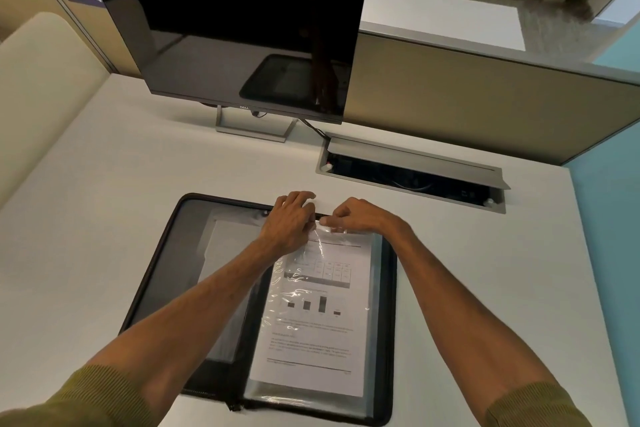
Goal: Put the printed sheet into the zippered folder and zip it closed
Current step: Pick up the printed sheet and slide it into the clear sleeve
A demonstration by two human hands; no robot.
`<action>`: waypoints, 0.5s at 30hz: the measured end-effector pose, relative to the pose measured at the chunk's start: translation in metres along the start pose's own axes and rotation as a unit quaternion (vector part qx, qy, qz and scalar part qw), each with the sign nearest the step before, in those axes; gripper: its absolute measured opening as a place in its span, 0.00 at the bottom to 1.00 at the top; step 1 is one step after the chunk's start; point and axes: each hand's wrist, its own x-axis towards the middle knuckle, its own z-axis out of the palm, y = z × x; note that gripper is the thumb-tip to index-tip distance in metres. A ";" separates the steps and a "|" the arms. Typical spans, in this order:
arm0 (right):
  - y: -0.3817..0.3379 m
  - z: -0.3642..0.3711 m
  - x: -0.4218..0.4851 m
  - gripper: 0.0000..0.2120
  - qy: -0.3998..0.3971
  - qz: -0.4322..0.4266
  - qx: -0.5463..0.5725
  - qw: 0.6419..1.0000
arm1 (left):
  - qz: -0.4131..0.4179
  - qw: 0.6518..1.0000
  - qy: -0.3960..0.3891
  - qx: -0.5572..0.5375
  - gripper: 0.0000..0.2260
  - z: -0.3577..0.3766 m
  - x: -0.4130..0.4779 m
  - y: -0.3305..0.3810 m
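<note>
1. Open desk (104, 218) surface lies left and right of the open folder (162, 270).
2. Beyond the folder's far edge runs a bare strip, bounded by the monitor stand (252, 131) at left and the open cable hatch (412, 172) at right.
3. The monitor (225, 38) hangs above the stand; the partition (485, 100) closes the back.

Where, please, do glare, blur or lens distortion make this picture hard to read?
Head view: white glare streaks cross the clear sleeve over the printed sheet, whose small text is too blurred to read; head view: the dark monitor mirrors the folder; head view: wide-angle distortion tilts the partition and the edges of the desk.
</note>
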 end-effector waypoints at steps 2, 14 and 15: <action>0.003 0.006 0.001 0.13 -0.002 -0.015 -0.014 1.000 | 0.000 1.000 -0.001 0.000 0.10 0.001 0.000 -0.001; 0.001 0.020 -0.008 0.09 0.055 0.018 -0.087 0.995 | 0.003 1.000 0.005 -0.018 0.09 0.005 -0.004 -0.001; 0.001 0.024 -0.012 0.11 0.086 0.019 -0.096 0.992 | 0.004 1.000 0.007 -0.024 0.09 0.005 -0.006 -0.002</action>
